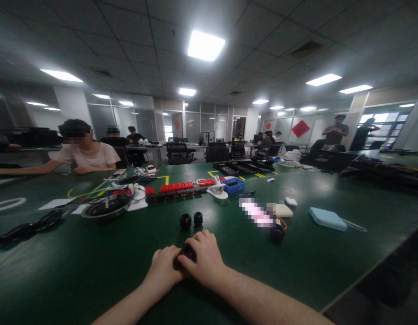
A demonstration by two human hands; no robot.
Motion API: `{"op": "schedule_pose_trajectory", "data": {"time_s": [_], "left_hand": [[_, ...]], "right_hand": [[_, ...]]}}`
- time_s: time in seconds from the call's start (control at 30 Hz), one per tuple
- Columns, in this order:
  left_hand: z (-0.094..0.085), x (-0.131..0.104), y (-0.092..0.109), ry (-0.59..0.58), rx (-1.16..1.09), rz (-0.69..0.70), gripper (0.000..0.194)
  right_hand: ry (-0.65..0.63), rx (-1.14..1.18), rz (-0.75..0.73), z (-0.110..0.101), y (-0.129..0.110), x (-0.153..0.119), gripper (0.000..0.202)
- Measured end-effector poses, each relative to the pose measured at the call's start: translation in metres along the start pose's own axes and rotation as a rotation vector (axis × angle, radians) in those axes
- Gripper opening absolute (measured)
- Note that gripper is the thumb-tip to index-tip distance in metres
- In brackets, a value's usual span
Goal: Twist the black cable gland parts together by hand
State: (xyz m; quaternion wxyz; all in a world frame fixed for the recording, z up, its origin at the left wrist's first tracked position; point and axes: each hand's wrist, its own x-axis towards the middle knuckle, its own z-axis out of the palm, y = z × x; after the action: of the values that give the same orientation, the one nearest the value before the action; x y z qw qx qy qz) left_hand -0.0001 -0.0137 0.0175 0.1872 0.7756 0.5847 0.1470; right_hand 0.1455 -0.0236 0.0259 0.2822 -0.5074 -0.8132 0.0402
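My left hand [164,268] and my right hand [208,258] meet low in the middle of the view, over the green tabletop. Between them is a glossy black round part [188,253], its exact kind unclear. The fingers of both hands are closed around it and cover most of it. Just beyond my fingertips stand two similar black parts, a wider one [185,221] on the left and a narrower one [198,219] on the right. Another black round thing [276,234] lies farther right, beside an orange cord.
A metal bowl [105,212] of black cables stands left. Red strips [177,186], a white stand [217,188] and a blue bin [234,185] line the middle. A light-blue case [327,219] lies right. A person [87,153] sits across at the left.
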Motion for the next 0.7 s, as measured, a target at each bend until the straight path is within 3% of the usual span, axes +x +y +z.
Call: {"op": "schedule_pose_trajectory", "data": {"time_s": [0.47, 0.7], "left_hand": [[0.002, -0.001, 0.003, 0.015, 0.024, 0.000, 0.023], [0.008, 0.004, -0.001, 0.024, 0.073, 0.016, 0.021]], "right_hand": [[0.083, 0.082, 0.073, 0.013, 0.003, -0.001, 0.027], [0.074, 0.091, 0.068, 0.007, 0.000, 0.002, 0.023]]}}
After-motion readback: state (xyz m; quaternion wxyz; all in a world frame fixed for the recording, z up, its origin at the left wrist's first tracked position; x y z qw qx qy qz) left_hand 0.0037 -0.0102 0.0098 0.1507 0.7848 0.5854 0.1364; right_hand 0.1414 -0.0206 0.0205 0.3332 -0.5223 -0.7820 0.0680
